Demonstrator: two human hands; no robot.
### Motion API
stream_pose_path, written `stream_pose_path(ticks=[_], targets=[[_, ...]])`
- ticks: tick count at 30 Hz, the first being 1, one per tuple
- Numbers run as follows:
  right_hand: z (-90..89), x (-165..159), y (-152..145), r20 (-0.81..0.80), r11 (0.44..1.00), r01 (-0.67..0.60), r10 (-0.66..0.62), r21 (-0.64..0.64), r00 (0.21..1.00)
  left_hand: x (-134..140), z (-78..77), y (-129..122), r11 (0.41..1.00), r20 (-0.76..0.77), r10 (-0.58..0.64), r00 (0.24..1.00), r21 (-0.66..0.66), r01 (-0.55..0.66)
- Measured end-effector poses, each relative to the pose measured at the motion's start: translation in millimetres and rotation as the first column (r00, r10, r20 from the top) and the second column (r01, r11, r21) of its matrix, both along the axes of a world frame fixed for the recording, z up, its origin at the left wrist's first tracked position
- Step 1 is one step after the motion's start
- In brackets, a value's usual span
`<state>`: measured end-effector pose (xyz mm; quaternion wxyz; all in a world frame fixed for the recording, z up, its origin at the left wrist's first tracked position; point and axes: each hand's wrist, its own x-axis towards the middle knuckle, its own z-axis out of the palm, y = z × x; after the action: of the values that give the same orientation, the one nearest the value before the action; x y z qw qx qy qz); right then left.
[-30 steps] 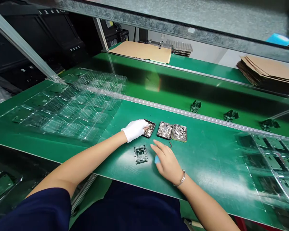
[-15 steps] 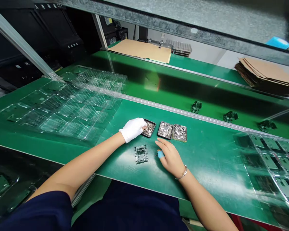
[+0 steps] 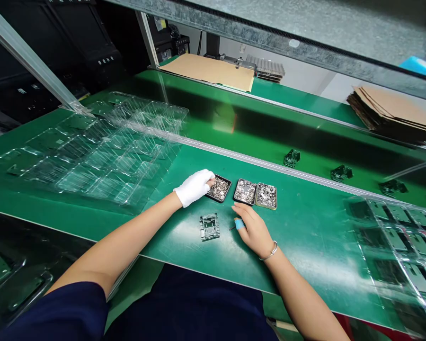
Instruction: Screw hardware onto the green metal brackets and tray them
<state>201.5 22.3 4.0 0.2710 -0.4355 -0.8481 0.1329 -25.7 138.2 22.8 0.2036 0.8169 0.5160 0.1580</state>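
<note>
My left hand point(image 3: 194, 187), in a white glove with bare fingertips, reaches to the near-left side of a black tray of small metal parts point(image 3: 221, 189). Its fingers are pinched together, and what they hold is too small to make out. My right hand point(image 3: 253, 229) rests over the bench with fingers curled and blue tape round one digit. A thin dark tip pokes out beside that tape; the rest of it is hidden. Between the hands lies a squarish, grey-green frame-like part point(image 3: 209, 227), touched by neither.
Two more trays of metal bits, a middle tray point(image 3: 244, 202) and a right tray point(image 3: 266, 206), stand beside the first. Clear plastic blister trays point(image 3: 102, 163) cover the left; a filled blister tray point(image 3: 394, 246) lies right. Behind runs a metal rail point(image 3: 241, 161), with several dark parts beyond.
The left hand's fingertips have shifted slightly at the tray's edge. My right hand keeps nearly the same pose. The whole view has moved a little.
</note>
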Motion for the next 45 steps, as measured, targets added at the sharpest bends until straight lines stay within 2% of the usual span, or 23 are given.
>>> stream_pose_path(ticks=[5, 7, 9, 11, 12, 13, 15, 17, 20, 23, 25, 28, 30, 34, 37, 42, 45], targets=[[-0.5, 1, 1, -0.021, 1.000, -0.012, 0.012, -0.025, 1.000, 2, 4.9, -7, 0.998, 0.137, 0.048, 0.989, -0.054, -0.040], [5.3, 0, 1, -0.066, 0.999, -0.015, 0.012, -0.048, 0.998, 5, 11.8, -16, 0.994, 0.249, 0.049, 0.967, -0.105, -0.023], [15.4, -2, 3, -0.139, 0.996, -0.025, 0.012, -0.090, 0.990, 8, 21.0, -28, 0.975, 0.470, 0.063, 0.880, -0.219, 0.047], [27.1, -8, 5, -0.237, 0.989, -0.046, 0.011, -0.142, 0.971, 11, 29.8, -43, 0.928, 0.687, 0.128, 0.715, -0.336, 0.158], [32.4, -12, 7, -0.298, 0.983, -0.055, 0.001, -0.173, 0.955, 13, 33.2, -51, 0.904, 0.749, 0.167, 0.642, -0.376, 0.204], [36.6, -16, 9, -0.363, 0.977, -0.061, -0.018, -0.206, 0.932, 15, 35.6, -58, 0.887, 0.775, 0.192, 0.602, -0.399, 0.230], [41.2, -25, 13, -0.485, 0.967, -0.049, -0.081, -0.249, 0.871, 18, 37.5, -72, 0.877, 0.784, 0.213, 0.583, -0.416, 0.240], [41.6, -32, 15, -0.562, 0.968, -0.010, -0.138, -0.252, 0.816, 22, 36.7, -81, 0.883, 0.768, 0.210, 0.606, -0.414, 0.219], [39.4, -36, 13, -0.581, 0.972, 0.018, -0.155, -0.234, 0.799, 26, 35.7, -88, 0.918, 0.734, 0.146, 0.663, -0.350, 0.186], [39.9, -35, 9, -0.563, 0.971, -0.047, -0.097, -0.236, 0.821, 26, 38.6, -89, 0.971, 0.669, 0.004, 0.743, -0.181, 0.157], [42.2, -31, 7, -0.553, 0.969, -0.096, -0.048, -0.227, 0.832, 21, 40.8, -91, 0.992, 0.606, -0.035, 0.794, -0.076, 0.101], [45.4, -18, 5, -0.536, 0.978, -0.063, -0.055, -0.200, 0.843, 4, 36.1, -101, 0.993, 0.541, 0.059, 0.839, 0.050, -0.102], [44.4, -6, 5, -0.511, 0.979, -0.011, -0.098, -0.205, 0.854, -11, 24.6, -113, 0.974, 0.529, 0.115, 0.841, 0.108, -0.201], [30.6, 9, 8, -0.387, 0.963, 0.036, -0.141, -0.266, 0.911, -27, -8.9, -137, 0.989, 0.455, 0.079, 0.887, 0.075, -0.126], [15.3, 9, 14, -0.245, 0.962, 0.039, -0.107, -0.271, 0.964, -25, -24.5, -143, 0.994, 0.394, 0.087, 0.915, 0.026, -0.105], [-3.7, 7, 22, -0.093, 0.929, 0.053, -0.093, -0.365, 0.991, -12, -25.9, -135, 0.996, 0.292, -0.030, 0.956, -0.077, 0.055], [-6.8, 10, 23, -0.018, 0.929, 0.079, -0.092, -0.361, 0.996, -9, -22.8, -128, 0.992, 0.281, -0.081, 0.956, -0.071, 0.105]])
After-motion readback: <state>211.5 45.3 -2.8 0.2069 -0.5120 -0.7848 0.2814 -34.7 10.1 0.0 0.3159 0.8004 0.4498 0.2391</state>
